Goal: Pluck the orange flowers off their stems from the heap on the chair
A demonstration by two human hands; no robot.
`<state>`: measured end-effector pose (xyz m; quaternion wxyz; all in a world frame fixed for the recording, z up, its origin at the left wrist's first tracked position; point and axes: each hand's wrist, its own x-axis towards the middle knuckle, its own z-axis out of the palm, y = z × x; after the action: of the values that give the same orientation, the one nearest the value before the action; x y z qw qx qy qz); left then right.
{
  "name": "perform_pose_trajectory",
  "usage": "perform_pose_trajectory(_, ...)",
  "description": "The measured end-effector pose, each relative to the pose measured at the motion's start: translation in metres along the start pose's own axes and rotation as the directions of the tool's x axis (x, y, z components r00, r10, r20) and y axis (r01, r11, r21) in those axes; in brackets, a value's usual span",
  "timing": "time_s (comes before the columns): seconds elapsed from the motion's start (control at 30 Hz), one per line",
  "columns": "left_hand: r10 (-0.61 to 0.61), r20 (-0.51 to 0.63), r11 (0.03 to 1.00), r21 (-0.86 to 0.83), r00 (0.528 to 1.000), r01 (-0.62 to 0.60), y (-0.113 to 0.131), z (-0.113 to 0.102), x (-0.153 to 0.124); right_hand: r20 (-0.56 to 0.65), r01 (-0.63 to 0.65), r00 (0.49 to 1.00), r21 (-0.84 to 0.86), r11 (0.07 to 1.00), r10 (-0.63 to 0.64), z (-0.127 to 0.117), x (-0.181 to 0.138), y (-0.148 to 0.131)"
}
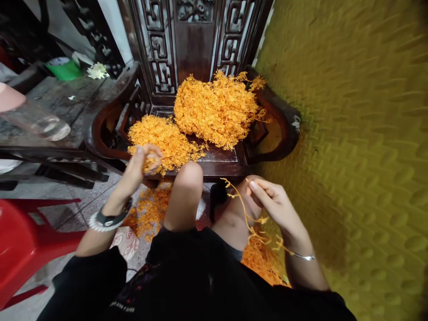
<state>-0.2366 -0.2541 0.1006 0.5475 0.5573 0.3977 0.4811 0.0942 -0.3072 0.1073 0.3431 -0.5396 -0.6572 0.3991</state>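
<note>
My left hand (142,162) is curled shut around a small clump of orange blossoms at the front edge of the smaller flower pile (163,138) on a dark carved wooden chair (284,120). My right hand (272,203) pinches a strung strand of orange flowers (249,218), which trails over my right knee and down beside my thigh. A bigger heap of orange flowers (216,109) fills the back of the seat. My two bare knees sit between the hands.
More orange flowers (149,211) lie scattered on the tiled floor under my left arm. A red plastic stool (20,240) stands at the left, a dark wooden table (67,111) with a green tub behind it, and a yellow textured wall (361,133) closes the right side.
</note>
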Motion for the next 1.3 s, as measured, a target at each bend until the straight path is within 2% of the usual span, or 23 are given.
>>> perform_pose_trajectory(0.1,-0.060,0.084,0.975,-0.211,0.995,0.076,-0.019,0.044,0.015,0.030,-0.010,0.999,0.010,1.000,0.010,0.011,0.001,0.004)
perform_pose_trajectory(0.2,-0.133,0.208,0.891,-0.404,0.969,0.209,-0.021,0.079,0.027,0.020,-0.073,0.997,-0.048,0.996,0.074,0.005,-0.011,0.017)
perform_pose_trajectory(0.27,-0.187,0.263,0.828,-0.477,0.947,0.296,-0.018,0.093,0.032,0.013,-0.112,0.993,-0.147,0.983,0.115,-0.004,-0.027,0.036)
perform_pose_trajectory(0.33,-0.226,0.275,0.783,-0.520,0.935,0.342,-0.017,0.102,0.036,0.001,-0.195,0.979,-0.278,0.940,0.204,-0.012,-0.048,0.067)
perform_pose_trajectory(0.37,-0.242,0.276,0.769,-0.531,0.930,0.357,-0.017,0.106,0.037,-0.023,-0.276,0.958,-0.340,0.899,0.285,-0.015,-0.060,0.086)
perform_pose_trajectory(0.4,-0.259,0.277,0.756,-0.538,0.925,0.373,-0.018,0.110,0.037,-0.064,-0.389,0.916,-0.391,0.834,0.397,-0.016,-0.071,0.106)
perform_pose_trajectory(0.43,-0.277,0.283,0.742,-0.544,0.918,0.392,-0.019,0.113,0.038,-0.148,-0.534,0.838,-0.421,0.733,0.525,-0.015,-0.081,0.126)
perform_pose_trajectory(0.47,-0.298,0.295,0.726,-0.548,0.908,0.416,-0.021,0.117,0.038,-0.227,-0.674,0.726,-0.427,0.604,0.649,-0.013,-0.091,0.144)
perform_pose_trajectory(0.53,-0.336,0.306,0.702,-0.549,0.891,0.453,-0.023,0.124,0.037,-0.300,-0.768,0.623,-0.411,0.491,0.723,-0.005,-0.108,0.176)
perform_pose_trajectory(0.6,-0.356,0.294,0.709,-0.533,0.887,0.461,-0.023,0.130,0.037,-0.361,-0.808,0.578,-0.377,0.453,0.732,0.005,-0.119,0.196)
perform_pose_trajectory(0.7,-0.337,0.271,0.754,-0.496,0.902,0.431,-0.023,0.136,0.036,-0.431,-0.819,0.574,-0.304,0.487,0.696,0.019,-0.129,0.210)
perform_pose_trajectory(0.83,-0.298,0.263,0.793,-0.468,0.918,0.391,-0.025,0.140,0.037,-0.490,-0.737,0.641,-0.179,0.651,0.590,0.028,-0.132,0.207)
perform_pose_trajectory(0.93,-0.297,0.227,0.840,-0.399,0.928,0.366,-0.028,0.142,0.037,-0.555,-0.638,0.669,-0.090,0.764,0.494,0.031,-0.126,0.191)
perform_pose_trajectory(1.03,-0.303,0.194,0.846,-0.396,0.933,0.357,-0.031,0.143,0.036,-0.624,-0.552,0.661,-0.027,0.833,0.417,0.032,-0.113,0.162)
perform_pose_trajectory(1.1,-0.316,0.206,0.826,-0.420,0.926,0.376,-0.034,0.144,0.035,-0.669,-0.439,0.659,0.026,0.898,0.342,0.032,-0.101,0.138)
perform_pose_trajectory(1.2,-0.330,0.225,0.817,-0.419,0.917,0.396,-0.036,0.146,0.035,-0.693,-0.263,0.683,0.060,0.963,0.229,0.032,-0.086,0.105)
perform_pose_trajectory(1.3,-0.333,0.232,0.829,-0.390,0.914,0.401,-0.036,0.147,0.034,-0.685,-0.187,0.705,0.072,0.980,0.184,0.035,-0.077,0.084)
